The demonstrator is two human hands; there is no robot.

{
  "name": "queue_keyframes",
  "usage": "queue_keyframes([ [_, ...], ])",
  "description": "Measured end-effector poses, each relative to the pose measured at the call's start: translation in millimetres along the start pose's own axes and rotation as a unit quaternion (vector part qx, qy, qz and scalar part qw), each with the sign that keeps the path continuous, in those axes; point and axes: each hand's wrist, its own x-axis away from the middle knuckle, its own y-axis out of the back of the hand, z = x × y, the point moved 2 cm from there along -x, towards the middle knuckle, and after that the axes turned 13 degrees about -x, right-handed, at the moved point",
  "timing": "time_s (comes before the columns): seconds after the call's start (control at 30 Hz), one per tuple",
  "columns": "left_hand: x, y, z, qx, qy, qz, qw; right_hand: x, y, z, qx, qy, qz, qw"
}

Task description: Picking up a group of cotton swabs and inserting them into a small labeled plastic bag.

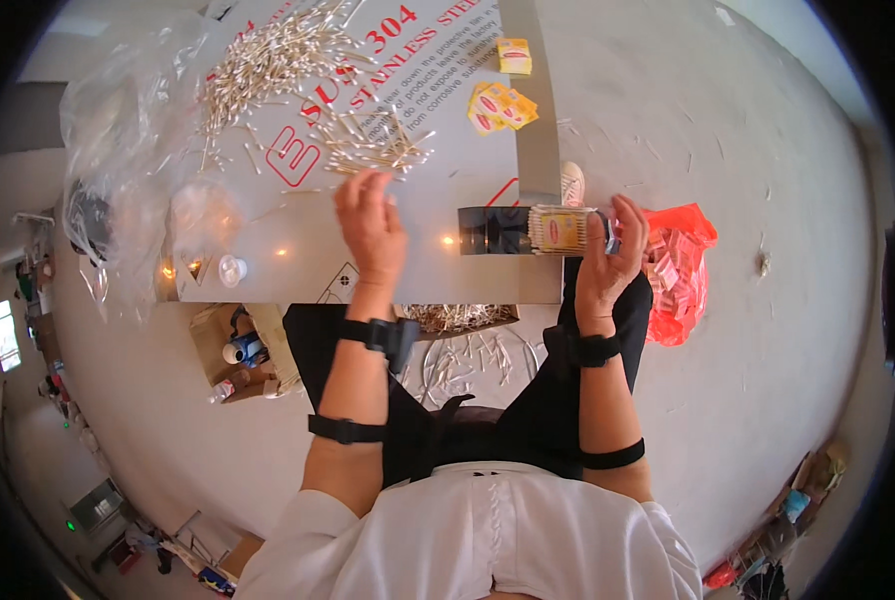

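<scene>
1. On the worktop (298, 250), a grey metal sheet, lie two heaps of cotton swabs: a big heap (268, 55) at the far left and a small heap (373, 140) just past the left hand (373, 230).
2. The left hand rests flat, with its fingers (363, 190) spread a little and touching the near edge of the small heap. It holds nothing.
3. The right hand (613, 255) is at the worktop's right edge. Its fingers are curled around a packed bundle (560, 230) of swabs with a yellow label.
4. The bundle lies on its side, just beside a dark block (490, 230).
5. Yellow labels (503, 105) lie farther back, and a red bag (680, 270) sits on the floor to the right.
6. A clear plastic bag (133, 130) sits at the left, with a small white cap (232, 268) near it.
7. I think one bundle is about done and the left hand is starting to gather the next lot.
8. The next move needs a gentle sweep, so the thin swabs stay lined up and do not roll off.
</scene>
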Motion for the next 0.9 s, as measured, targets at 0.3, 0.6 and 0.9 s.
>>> queue_keyframes([
  [0.3,-47.3,13.4,69.5,-0.083,-0.061,0.093,0.99,14.7,-93.9,47.3,-0.141,-0.087,0.332,0.929],
  [0.6,-27.7,4.9,65.6,-0.018,-0.084,0.052,0.995,-7.1,-182.5,35.9,-0.056,0.137,0.416,0.897],
  [0.9,4.2,6.5,21.8,0.018,-0.082,0.054,0.995,-15.7,-208.6,32.7,-0.024,0.045,0.438,0.897],
])
